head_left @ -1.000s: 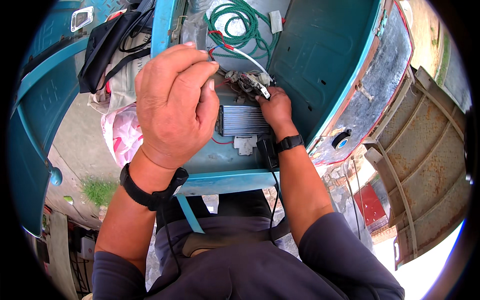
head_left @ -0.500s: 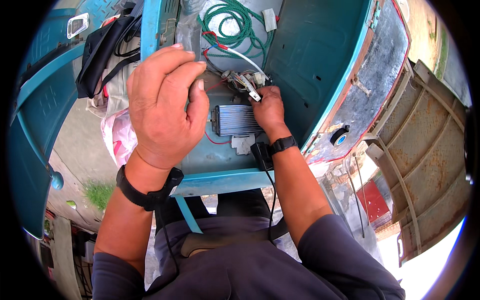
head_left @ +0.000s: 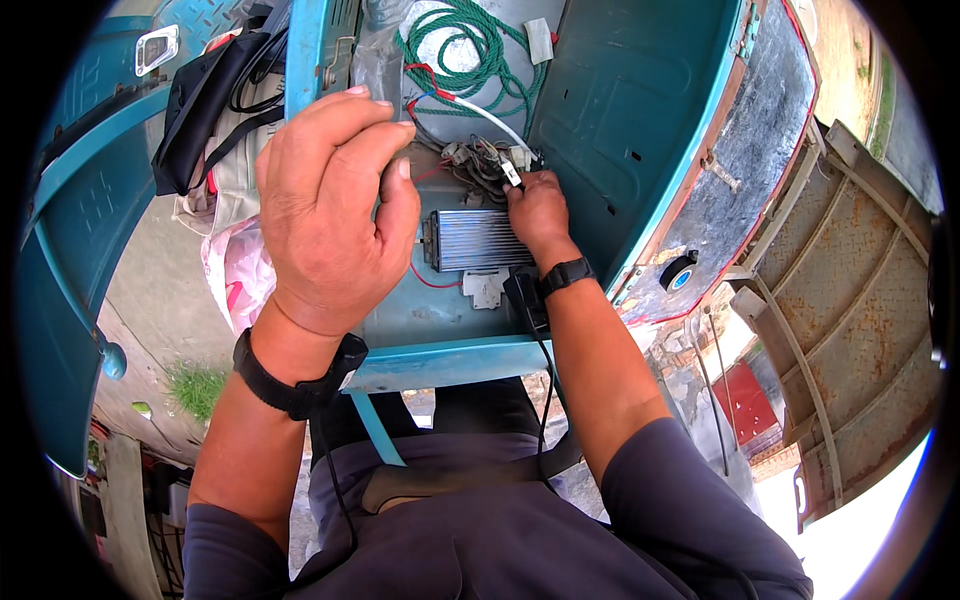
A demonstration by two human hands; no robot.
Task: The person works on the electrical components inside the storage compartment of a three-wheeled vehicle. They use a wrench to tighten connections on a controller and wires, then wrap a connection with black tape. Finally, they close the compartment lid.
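Note:
My left hand [head_left: 330, 215] is raised over the left front of a teal metal compartment [head_left: 395, 335], fingers curled; whatever they may hold is hidden. My right hand [head_left: 540, 215] grips part of a tangle of wires and connectors [head_left: 480, 165], with a small white piece [head_left: 510, 172] at its fingertips. Just left of it sits a finned silver box [head_left: 465, 240], above a white block [head_left: 485, 290] with a red wire beside it. A white cable [head_left: 490, 118] with red ends rises from the tangle toward a coil of green rope [head_left: 455, 40].
At left are a black bag [head_left: 195, 120], a pink plastic bag [head_left: 235, 275] and teal bodywork [head_left: 70, 280]. The compartment's patchy lid [head_left: 745, 170] stands open at right, beside a rusty ribbed metal panel [head_left: 850, 330]. A clear plastic bag [head_left: 375, 70] lies inside.
The left hand appears slightly further left than a second ago, as does the compartment. The white piece at my right fingertips has shifted and tilted, now mostly hidden by them.

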